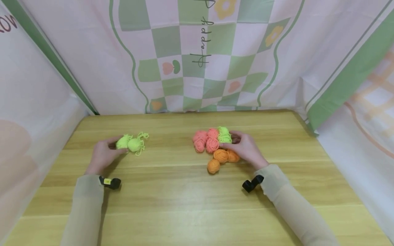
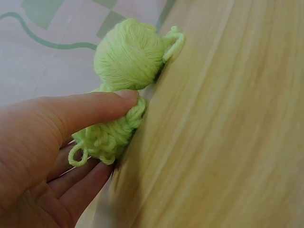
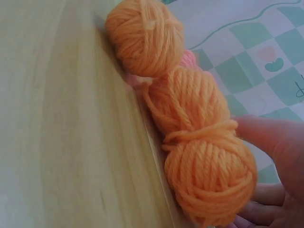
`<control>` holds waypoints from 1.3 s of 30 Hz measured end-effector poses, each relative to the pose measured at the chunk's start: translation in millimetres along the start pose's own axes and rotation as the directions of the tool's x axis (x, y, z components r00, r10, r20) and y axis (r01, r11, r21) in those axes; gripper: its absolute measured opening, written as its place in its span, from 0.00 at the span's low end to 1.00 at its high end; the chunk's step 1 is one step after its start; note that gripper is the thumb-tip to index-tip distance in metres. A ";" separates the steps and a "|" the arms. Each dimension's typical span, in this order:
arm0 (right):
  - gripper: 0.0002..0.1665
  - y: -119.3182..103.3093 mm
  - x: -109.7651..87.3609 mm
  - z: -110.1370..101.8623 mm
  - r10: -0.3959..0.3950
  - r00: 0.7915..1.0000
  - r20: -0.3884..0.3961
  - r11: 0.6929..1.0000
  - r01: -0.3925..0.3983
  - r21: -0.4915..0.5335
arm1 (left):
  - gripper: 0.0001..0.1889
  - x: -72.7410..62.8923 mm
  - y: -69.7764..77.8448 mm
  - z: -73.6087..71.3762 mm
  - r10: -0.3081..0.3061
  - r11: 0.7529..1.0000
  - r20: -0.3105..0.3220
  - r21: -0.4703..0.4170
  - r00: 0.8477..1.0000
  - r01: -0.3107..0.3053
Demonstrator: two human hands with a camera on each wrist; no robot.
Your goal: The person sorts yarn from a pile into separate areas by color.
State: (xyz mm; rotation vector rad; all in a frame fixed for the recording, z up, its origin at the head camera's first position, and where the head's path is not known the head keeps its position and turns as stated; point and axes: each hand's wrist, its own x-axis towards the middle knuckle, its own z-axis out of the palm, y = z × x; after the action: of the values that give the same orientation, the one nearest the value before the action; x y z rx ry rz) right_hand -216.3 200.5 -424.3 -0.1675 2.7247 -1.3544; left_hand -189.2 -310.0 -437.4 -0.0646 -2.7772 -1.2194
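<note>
Left of the middle in the head view, my left hand (image 1: 106, 153) holds a lime-green ball of yarn (image 2: 107, 137), thumb across its near side and fingers behind it. A second lime ball (image 1: 134, 145) with loose strands touches it. On the right, my right hand (image 1: 245, 147) grips another lime ball (image 1: 224, 135), thumb along its front and fingers at its right side. That ball sits against pink yarn balls (image 1: 212, 140). In the right wrist view, orange yarn balls (image 3: 211, 175) hide it and part of the hand.
Three orange balls, one of them at the front (image 1: 213, 166), lie just in front of the pink and lime ones. The wooden table (image 1: 172, 198) ends at the back against a checked cloth (image 1: 194, 85). More cloth (image 1: 354, 171) hangs at both sides.
</note>
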 end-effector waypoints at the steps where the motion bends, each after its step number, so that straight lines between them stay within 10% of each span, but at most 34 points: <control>1: 0.54 -0.6 0.6 0.3 0.004 1.000 -0.003 1.000 -0.004 -0.004 | 0.32 0.0 0.0 0.0 -0.001 1.000 0.001 0.001 1.000 0.001; 39: 0.33 8.0 10.4 -3.5 0.021 0.998 -0.056 1.000 -0.021 -0.013 | 0.32 -0.6 1.6 0.1 -0.013 1.000 0.011 -0.014 1.000 0.013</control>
State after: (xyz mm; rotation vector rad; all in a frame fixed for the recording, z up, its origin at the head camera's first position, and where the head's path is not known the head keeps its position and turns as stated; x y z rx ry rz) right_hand -227.5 206.6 -429.0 -0.1034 2.7736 -1.3553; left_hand -188.5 -308.8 -436.3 -0.0551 -2.7831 -1.2447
